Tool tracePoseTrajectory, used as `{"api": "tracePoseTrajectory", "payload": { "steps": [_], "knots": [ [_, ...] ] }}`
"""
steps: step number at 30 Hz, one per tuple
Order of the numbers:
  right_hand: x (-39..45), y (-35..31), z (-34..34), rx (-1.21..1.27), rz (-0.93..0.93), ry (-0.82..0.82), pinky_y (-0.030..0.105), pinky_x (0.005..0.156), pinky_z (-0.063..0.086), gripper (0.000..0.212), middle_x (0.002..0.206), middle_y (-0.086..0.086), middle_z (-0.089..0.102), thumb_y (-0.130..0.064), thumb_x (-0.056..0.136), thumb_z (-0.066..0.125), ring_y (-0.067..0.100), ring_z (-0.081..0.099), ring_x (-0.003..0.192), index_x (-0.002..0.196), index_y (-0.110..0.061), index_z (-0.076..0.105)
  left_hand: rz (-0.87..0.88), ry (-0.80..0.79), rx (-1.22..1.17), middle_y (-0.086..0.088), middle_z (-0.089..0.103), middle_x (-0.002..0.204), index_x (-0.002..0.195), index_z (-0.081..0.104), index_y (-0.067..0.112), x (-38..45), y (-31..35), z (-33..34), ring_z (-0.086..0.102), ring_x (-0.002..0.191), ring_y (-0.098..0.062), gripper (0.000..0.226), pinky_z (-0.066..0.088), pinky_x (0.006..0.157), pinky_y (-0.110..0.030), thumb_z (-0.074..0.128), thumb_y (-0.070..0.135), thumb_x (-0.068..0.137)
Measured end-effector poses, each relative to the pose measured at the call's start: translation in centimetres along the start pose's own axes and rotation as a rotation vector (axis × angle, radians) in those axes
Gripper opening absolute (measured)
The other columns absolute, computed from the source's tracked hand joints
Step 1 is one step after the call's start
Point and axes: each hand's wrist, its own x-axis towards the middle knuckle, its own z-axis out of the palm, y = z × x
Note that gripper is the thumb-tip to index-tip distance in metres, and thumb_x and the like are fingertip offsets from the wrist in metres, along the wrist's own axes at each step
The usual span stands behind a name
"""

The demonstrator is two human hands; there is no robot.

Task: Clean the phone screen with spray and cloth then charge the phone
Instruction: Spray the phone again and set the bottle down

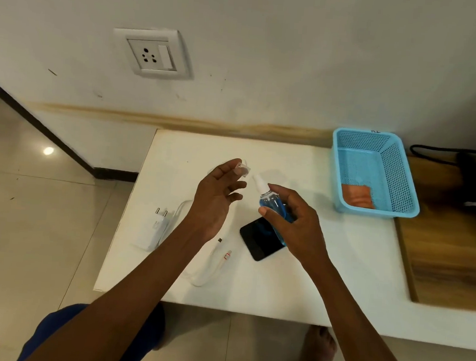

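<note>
My right hand (293, 221) grips a blue spray bottle (270, 201) with a white nozzle, held tilted above the black phone (254, 243), which lies face up on the white table (324, 258). My left hand (215, 198) pinches the bottle's clear cap (244, 170) between thumb and fingertips, just left of the nozzle. A white charger plug (154, 230) and its white cable (216, 264) lie left of the phone. An orange cloth (357, 196) sits in the blue basket (376, 145).
A wall socket (152, 54) is up on the wall at the back left. The blue basket stands at the table's back right corner. A wooden surface (447, 253) with dark cables adjoins on the right. Tiled floor lies to the left.
</note>
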Motion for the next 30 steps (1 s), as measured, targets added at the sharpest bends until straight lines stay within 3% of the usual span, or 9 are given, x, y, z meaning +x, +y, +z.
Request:
{"api": "tracePoseTrajectory", "payload": {
  "steps": [3,5,9,15,21,27,30],
  "knots": [
    [0.1,-0.2,0.8,0.018,-0.015,-0.007,0.010,0.086,0.051,0.049,0.126,-0.012,0.063,-0.036,0.086,0.073,-0.002,0.061,0.107,0.132,-0.032,0.058,0.022,0.008,0.068,-0.005,0.071,0.104,0.109,0.065,0.018,0.4,0.0,-0.7,0.060,0.081,-0.020,0.023,0.044,0.069,-0.030,0.070,0.015,0.087],
    [0.2,-0.2,1.2,0.027,-0.032,-0.007,0.003,0.082,0.047,0.050,0.120,-0.015,0.062,-0.033,0.086,0.074,-0.015,0.058,0.103,0.134,-0.032,0.058,0.048,0.009,0.141,-0.005,0.071,0.108,0.107,0.065,0.018,0.4,0.0,-1.0,0.060,0.081,-0.019,0.019,0.045,0.070,-0.031,0.068,0.016,0.088],
    [0.3,0.0,1.8,0.037,-0.039,0.007,0.006,0.083,0.048,0.053,0.117,-0.017,0.064,-0.033,0.087,0.074,-0.010,0.059,0.104,0.137,-0.031,0.056,0.081,0.035,0.258,0.002,0.073,0.101,0.105,0.067,0.017,0.3,0.1,-1.4,0.062,0.079,-0.015,0.016,0.047,0.067,-0.027,0.069,0.016,0.089],
    [0.3,0.2,1.5,-0.045,-0.064,0.024,0.002,0.078,0.045,0.053,0.106,-0.033,0.056,-0.037,0.089,0.070,-0.017,0.056,0.099,0.137,-0.038,0.050,0.177,0.066,0.463,0.010,0.075,0.098,0.094,0.074,0.022,0.7,0.3,-1.9,0.061,0.078,-0.005,0.007,0.046,0.067,-0.014,0.071,0.025,0.088],
    [-0.2,0.1,1.6,-0.092,-0.104,0.045,0.002,0.075,0.045,0.054,0.102,-0.027,0.059,-0.041,0.088,0.068,-0.014,0.056,0.096,0.140,-0.032,0.053,0.207,0.035,0.530,0.010,0.075,0.096,0.095,0.076,0.023,0.6,0.1,-2.4,0.064,0.084,-0.003,0.010,0.046,0.075,-0.019,0.073,0.027,0.086],
    [-0.8,0.3,1.7,-0.066,-0.093,0.058,0.003,0.076,0.044,0.055,0.097,-0.035,0.058,-0.042,0.087,0.070,-0.013,0.057,0.095,0.138,-0.028,0.057,0.238,-0.016,0.520,0.004,0.076,0.094,0.082,0.076,0.029,0.3,0.0,-2.1,0.069,0.089,-0.007,0.007,0.050,0.080,-0.022,0.074,0.022,0.085],
    [-1.0,0.4,1.6,0.010,-0.047,0.054,0.004,0.078,0.045,0.060,0.100,-0.033,0.061,-0.050,0.080,0.068,-0.013,0.059,0.096,0.135,-0.028,0.059,0.260,-0.037,0.525,0.009,0.076,0.087,0.081,0.077,0.033,0.1,-0.2,-1.8,0.069,0.084,-0.004,0.011,0.050,0.076,-0.016,0.075,0.024,0.085]
  ]
}}
